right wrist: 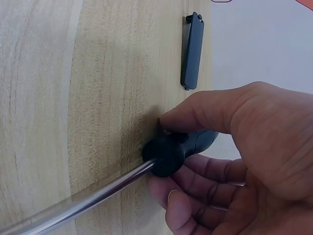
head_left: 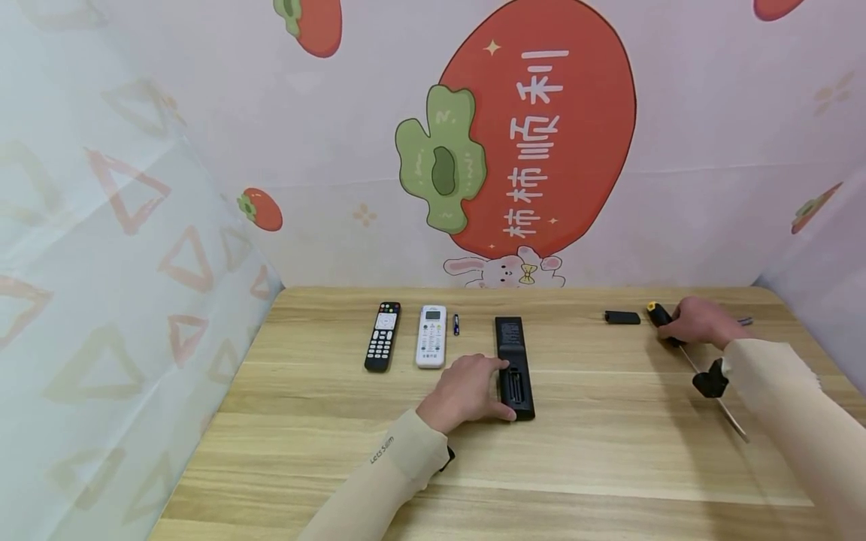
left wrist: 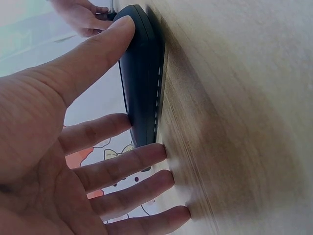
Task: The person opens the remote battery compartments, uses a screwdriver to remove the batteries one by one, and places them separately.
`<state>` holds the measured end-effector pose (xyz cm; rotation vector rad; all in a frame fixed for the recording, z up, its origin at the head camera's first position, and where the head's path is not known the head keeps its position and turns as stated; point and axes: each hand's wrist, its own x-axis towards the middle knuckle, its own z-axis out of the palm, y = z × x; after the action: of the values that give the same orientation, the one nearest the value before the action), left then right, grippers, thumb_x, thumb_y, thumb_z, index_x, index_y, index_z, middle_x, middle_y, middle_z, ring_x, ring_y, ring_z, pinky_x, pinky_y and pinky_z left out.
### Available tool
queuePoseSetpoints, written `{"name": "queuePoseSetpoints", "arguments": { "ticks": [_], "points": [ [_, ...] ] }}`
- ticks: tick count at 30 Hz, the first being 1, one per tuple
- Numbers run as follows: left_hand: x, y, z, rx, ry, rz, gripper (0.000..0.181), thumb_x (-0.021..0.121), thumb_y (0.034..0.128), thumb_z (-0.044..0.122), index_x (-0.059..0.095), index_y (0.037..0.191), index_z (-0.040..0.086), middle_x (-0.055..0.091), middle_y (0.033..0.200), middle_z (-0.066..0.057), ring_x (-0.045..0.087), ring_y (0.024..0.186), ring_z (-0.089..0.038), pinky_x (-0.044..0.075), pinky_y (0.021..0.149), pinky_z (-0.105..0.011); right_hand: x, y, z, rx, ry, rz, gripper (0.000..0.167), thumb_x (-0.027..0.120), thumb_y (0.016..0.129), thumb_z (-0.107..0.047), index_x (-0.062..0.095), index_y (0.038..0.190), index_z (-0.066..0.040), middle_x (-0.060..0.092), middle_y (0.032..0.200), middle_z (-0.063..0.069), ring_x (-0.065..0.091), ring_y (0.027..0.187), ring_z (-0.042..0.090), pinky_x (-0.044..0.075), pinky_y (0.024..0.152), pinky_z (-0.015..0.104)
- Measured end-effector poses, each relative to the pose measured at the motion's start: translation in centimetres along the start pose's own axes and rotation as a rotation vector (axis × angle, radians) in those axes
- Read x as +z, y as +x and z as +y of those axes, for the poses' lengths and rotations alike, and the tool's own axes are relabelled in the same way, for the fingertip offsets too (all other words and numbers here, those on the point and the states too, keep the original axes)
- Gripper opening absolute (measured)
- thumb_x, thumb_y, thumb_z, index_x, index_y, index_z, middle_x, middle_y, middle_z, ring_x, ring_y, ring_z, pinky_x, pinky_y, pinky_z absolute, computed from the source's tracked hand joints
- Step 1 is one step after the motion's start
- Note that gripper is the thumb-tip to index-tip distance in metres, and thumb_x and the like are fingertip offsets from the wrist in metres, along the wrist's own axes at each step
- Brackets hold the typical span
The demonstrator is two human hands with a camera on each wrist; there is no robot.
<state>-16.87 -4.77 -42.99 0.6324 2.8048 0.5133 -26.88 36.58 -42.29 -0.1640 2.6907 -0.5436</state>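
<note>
A black remote control (head_left: 512,338) lies back side up on the table, its battery compartment uncovered. My left hand (head_left: 467,391) rests against its left edge, thumb at the near end and index finger farther up. The left wrist view shows that hand's fingers nearly straight, the thumb on the remote's end. At the right, my right hand (head_left: 704,321) grips a screwdriver (right wrist: 164,155) by its black handle, the long metal shaft pointing toward the near side. Left of that hand lies a small black battery cover (head_left: 622,318), also seen in the right wrist view.
Toward the left of the wooden table (head_left: 304,436) lie a black remote with a white button panel (head_left: 383,338), a white remote (head_left: 431,349) and a small blue battery (head_left: 456,324). A grey object (head_left: 746,321) shows partly behind the right hand. Printed cloth walls (head_left: 338,150) border the table.
</note>
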Motion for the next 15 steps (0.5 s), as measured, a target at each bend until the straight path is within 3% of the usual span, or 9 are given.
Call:
{"name": "queuePoseSetpoints", "arguments": {
  "ticks": [15],
  "points": [
    [-0.1,-0.2,-0.2,0.010,0.002,-0.008,0.082,0.089,0.0747,0.050,0.059,0.143,0.016,0.066,0.125,-0.007,0.062,0.111,-0.023,0.052,0.093,-0.039,-0.1,-0.3,-1.2,0.006,-0.013,-0.006,0.041,0.067,0.092,-0.029,0.047,0.057,-0.020,0.034,0.053,-0.009,0.031,0.050,0.008,0.031,0.053,0.029]
  ]
}}
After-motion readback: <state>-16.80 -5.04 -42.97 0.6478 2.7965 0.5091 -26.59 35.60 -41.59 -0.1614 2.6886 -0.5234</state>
